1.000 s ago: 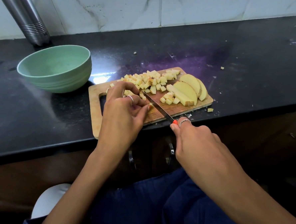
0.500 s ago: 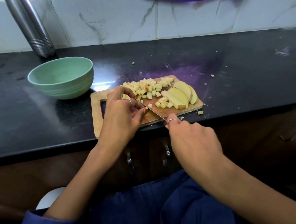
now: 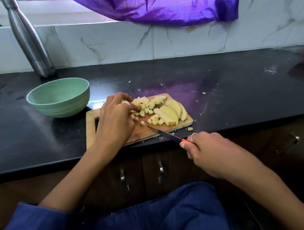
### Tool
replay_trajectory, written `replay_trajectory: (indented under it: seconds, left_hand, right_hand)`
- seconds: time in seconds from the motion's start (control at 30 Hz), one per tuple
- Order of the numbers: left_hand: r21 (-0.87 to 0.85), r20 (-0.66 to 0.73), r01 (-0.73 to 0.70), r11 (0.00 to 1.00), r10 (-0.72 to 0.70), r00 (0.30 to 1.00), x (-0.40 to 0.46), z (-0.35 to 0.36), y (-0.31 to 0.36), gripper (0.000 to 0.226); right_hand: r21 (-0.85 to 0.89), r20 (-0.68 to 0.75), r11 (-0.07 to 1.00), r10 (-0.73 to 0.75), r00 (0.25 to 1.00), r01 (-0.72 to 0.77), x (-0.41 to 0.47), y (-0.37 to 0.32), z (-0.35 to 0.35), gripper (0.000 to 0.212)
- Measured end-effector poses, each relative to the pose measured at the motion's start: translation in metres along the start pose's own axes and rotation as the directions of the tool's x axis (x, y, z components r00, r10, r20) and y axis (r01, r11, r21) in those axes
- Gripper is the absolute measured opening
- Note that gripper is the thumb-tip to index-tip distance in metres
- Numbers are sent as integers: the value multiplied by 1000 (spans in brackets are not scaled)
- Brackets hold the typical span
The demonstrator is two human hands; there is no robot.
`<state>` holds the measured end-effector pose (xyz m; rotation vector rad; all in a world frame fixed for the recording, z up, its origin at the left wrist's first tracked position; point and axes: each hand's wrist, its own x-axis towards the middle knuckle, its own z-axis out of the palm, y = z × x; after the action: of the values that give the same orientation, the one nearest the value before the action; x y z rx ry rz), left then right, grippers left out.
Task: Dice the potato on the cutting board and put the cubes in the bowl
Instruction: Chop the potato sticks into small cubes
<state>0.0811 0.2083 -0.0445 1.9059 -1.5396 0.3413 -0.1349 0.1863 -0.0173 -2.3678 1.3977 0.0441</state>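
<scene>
Two hands work over the board [image 3: 146, 132], which lies on the black counter [image 3: 39, 134] at its near edge. On the board's left side the left hand [image 3: 116, 116] rests, fingers curled down onto the heap of cubes [image 3: 144, 105] as if gathering them; I cannot tell whether it pinches any. Right of that heap lie the uncut slices [image 3: 172, 112], leaning on one another at the board's right end. The right hand [image 3: 209, 150] grips the knife [image 3: 164, 134] by its red handle, right of the board and past the counter's near edge; the blade points left with its tip over the board's near part, close to a few loose cubes. Left of the board, just beside it, stands the green bowl [image 3: 59, 107]; no cubes show inside. A steel bottle [image 3: 27, 39] stands beyond the bowl against the wall. A purple cloth [image 3: 154, 4] hangs at the top.
</scene>
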Motion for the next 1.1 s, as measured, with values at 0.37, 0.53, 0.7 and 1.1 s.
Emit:
replay_trajectory:
  seconds: [0.37, 0.53, 0.7, 1.1]
  left_hand:
    - [147, 486, -97, 984, 14, 874, 47, 0, 43, 77]
    - [180, 544, -96, 979, -18, 839, 48, 8, 42, 74]
    - [151, 571, -126, 981, 17, 821, 51, 8, 41, 67]
    - [94, 546, -171, 981, 93, 832, 42, 5, 43, 52]
  right_hand:
    - [56, -65, 998, -37, 997, 41, -7, 11, 20, 36]
    - [92, -84, 994, -57, 995, 65, -6, 14, 22, 34]
    - [111, -77, 991, -65, 995, 74, -5, 15, 23, 33]
    - [122, -59, 989, -73, 996, 79, -1, 17, 24, 33]
